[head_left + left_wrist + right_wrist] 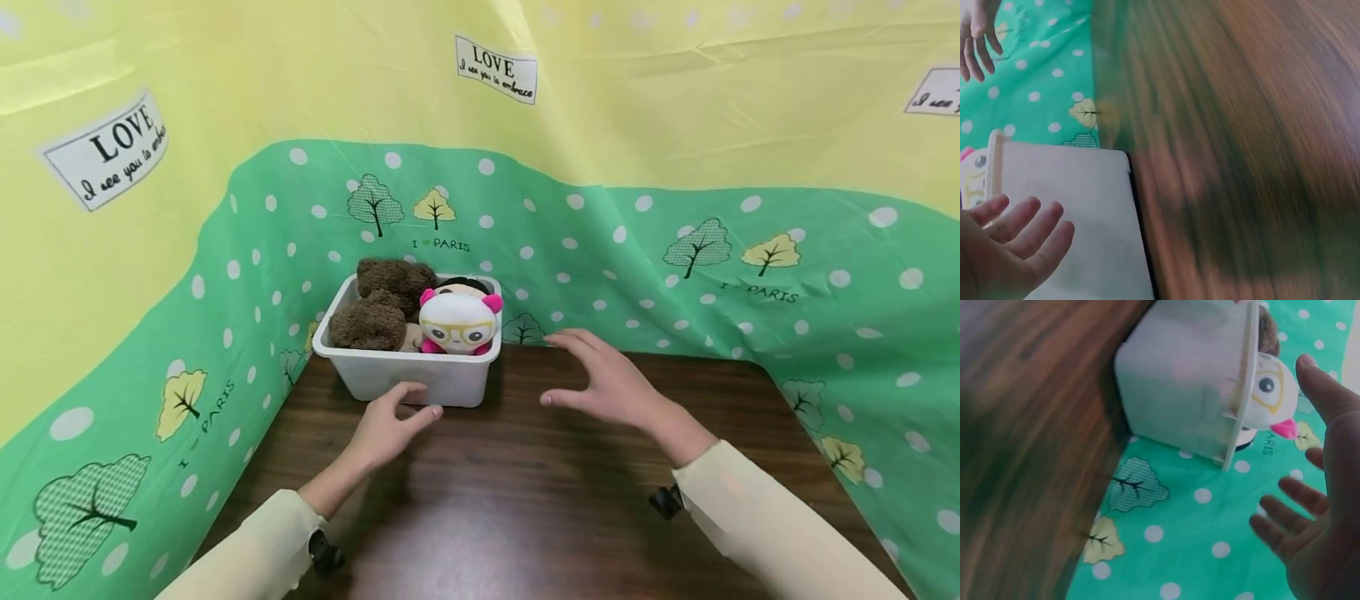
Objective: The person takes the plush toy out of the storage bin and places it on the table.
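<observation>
A white plastic bin (420,379) stands at the back left of the dark wooden table, filled with plush toys. Inside it are brown curly-furred plush toys (371,323) on the left and a white plush toy with yellow glasses and pink ears (459,321) on the right. Part of a dark-haired toy (463,283) shows behind the white one. My left hand (390,429) is in front of the bin, fingers spread and relaxed, holding nothing. To the right of the bin my right hand (607,383) hovers with thumb and fingers apart, also holding nothing.
The dark wood table (487,508) extends in front of the bin and to its right. A green and yellow printed cloth (600,242) with dots and trees hangs around the back and sides. Each sleeve cuff carries a small black device (325,552).
</observation>
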{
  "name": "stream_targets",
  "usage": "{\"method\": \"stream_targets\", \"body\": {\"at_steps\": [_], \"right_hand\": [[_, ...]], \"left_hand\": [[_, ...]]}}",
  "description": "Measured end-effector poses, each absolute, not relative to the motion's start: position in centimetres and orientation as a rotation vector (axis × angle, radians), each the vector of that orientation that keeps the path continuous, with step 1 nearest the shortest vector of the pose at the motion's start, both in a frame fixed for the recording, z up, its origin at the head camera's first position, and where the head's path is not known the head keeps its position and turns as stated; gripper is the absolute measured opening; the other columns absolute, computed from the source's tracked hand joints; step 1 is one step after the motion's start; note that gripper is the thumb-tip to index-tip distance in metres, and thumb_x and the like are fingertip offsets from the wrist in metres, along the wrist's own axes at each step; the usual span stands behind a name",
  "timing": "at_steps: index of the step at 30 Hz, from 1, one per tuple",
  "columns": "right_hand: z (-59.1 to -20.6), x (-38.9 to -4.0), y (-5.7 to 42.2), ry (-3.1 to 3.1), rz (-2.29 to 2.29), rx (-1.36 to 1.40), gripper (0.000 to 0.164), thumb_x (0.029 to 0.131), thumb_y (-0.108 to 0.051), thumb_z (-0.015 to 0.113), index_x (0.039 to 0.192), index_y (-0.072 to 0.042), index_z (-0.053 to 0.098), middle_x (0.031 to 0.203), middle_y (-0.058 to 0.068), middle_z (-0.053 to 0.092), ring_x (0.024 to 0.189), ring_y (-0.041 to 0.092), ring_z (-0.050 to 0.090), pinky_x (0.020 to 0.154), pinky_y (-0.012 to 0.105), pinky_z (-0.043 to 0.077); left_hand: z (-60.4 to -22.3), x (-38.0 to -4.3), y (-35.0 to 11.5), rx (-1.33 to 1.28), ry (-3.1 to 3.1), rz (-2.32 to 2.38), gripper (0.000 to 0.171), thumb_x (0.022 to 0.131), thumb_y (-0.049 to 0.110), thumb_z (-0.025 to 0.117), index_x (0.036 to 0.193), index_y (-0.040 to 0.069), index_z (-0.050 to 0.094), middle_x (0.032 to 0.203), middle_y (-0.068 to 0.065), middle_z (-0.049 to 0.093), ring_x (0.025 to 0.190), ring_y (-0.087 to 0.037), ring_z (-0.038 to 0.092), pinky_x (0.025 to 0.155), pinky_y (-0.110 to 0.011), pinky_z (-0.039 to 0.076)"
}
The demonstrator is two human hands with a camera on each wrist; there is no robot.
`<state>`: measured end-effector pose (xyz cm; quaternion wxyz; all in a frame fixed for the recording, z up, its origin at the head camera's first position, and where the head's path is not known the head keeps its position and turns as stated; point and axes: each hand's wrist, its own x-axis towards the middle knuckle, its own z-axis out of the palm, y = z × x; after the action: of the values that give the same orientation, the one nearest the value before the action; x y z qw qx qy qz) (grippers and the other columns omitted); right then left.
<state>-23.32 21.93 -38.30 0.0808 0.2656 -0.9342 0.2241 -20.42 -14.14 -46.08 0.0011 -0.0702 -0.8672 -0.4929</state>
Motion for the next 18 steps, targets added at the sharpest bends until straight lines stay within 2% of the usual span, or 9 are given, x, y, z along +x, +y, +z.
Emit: {"method": "stream_targets", "body": {"at_steps": [3, 5, 10, 14, 18], "right_hand": [[-37.6, -25.2, 20.7, -2.763, 0.768, 0.854, 0.083, 0.08, -0.054, 0.084, 0.147, -0.017, 0.052, 0.147, 0.005, 0.054, 0.134, 0.028, 0.053, 0.109, 0.054, 0.048], [-37.2, -26.4, 19.8, -2.754, 0.817, 0.855, 0.081, 0.08, -0.054, 0.084, 0.146, -0.018, 0.053, 0.145, 0.005, 0.055, 0.131, 0.026, 0.054, 0.106, 0.053, 0.051], [-36.1, -28.6, 16.9, -2.727, 0.88, 0.807, 0.077, 0.079, -0.049, 0.087, 0.143, -0.017, 0.057, 0.136, 0.003, 0.059, 0.12, 0.022, 0.055, 0.097, 0.048, 0.055], [-35.4, -29.9, 14.6, -2.727, 0.88, 0.817, 0.072, 0.081, -0.044, 0.087, 0.14, -0.013, 0.06, 0.134, 0.005, 0.06, 0.119, 0.024, 0.055, 0.098, 0.048, 0.055], [-35.0, -30.9, 12.7, -2.776, 0.839, 0.821, 0.073, 0.083, -0.046, 0.085, 0.141, -0.011, 0.059, 0.139, 0.007, 0.058, 0.126, 0.027, 0.056, 0.105, 0.049, 0.052]], "left_hand": [[-46.1, -21.1, -14.5, -0.097, -2.609, -1.826, 0.054, 0.093, 0.042, 0.075, 0.134, 0.008, 0.063, 0.119, -0.012, 0.073, 0.103, -0.029, 0.072, 0.085, -0.043, 0.062], [-46.1, -21.5, -14.7, -0.002, -2.526, -1.997, 0.055, 0.095, 0.039, 0.073, 0.135, 0.004, 0.061, 0.119, -0.017, 0.073, 0.102, -0.032, 0.073, 0.081, -0.041, 0.063], [-45.8, -22.5, -15.1, 0.242, -2.292, -2.301, 0.048, 0.097, 0.035, 0.071, 0.132, 0.003, 0.06, 0.126, -0.024, 0.07, 0.096, -0.029, 0.076, 0.072, -0.034, 0.064], [-45.4, -23.3, -15.9, 0.383, -2.166, -2.418, 0.049, 0.097, 0.036, 0.07, 0.133, 0.004, 0.058, 0.131, -0.023, 0.068, 0.101, -0.027, 0.076, 0.078, -0.036, 0.065], [-45.1, -23.7, -16.6, 0.5, -2.065, -2.482, 0.048, 0.096, 0.036, 0.072, 0.132, 0.007, 0.058, 0.125, -0.016, 0.073, 0.102, -0.023, 0.076, 0.086, -0.04, 0.064]]}}
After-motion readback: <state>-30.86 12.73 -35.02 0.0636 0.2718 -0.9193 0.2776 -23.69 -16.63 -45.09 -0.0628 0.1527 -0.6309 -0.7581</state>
